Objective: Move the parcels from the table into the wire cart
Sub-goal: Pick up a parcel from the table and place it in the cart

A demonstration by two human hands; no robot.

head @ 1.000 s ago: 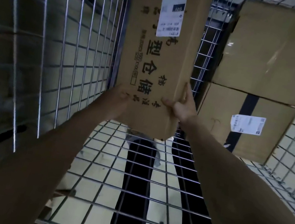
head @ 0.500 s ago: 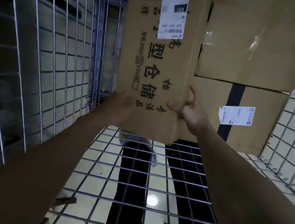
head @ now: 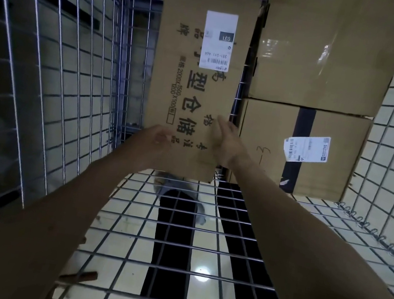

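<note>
I am reaching both arms into the silver wire-mesh cart (head: 54, 78), whose grid walls are rising on either side of my hands and whose grid floor is running beneath my forearms, with the pale tiled floor (head: 121, 254) showing through it. Beyond my right hand and further right, two large brown cardboard boxes are sitting stacked against the far wall: the plain taped upper box (head: 332, 52) is resting on the lower box with a black tape stripe and a white label (head: 325, 155), presumably packed tight to that side to leave room.

Directly ahead of my hands, the long flat brown cardboard parcel with black printed characters and a white shipping label (head: 194, 83) is lying lengthwise in the gap left of that stack, close beside it. I judge it is being slid along the cart floor toward the far wall so it fills the free lane.

My left hand (head: 151, 141) is covering the parcel's near left corner; I cannot tell whether its fingers are curled or flat. My right hand (head: 226, 141) is spread, its straight fingers lying flat against the parcel's near right edge, pressing rather than clasping, which suits a push.
</note>
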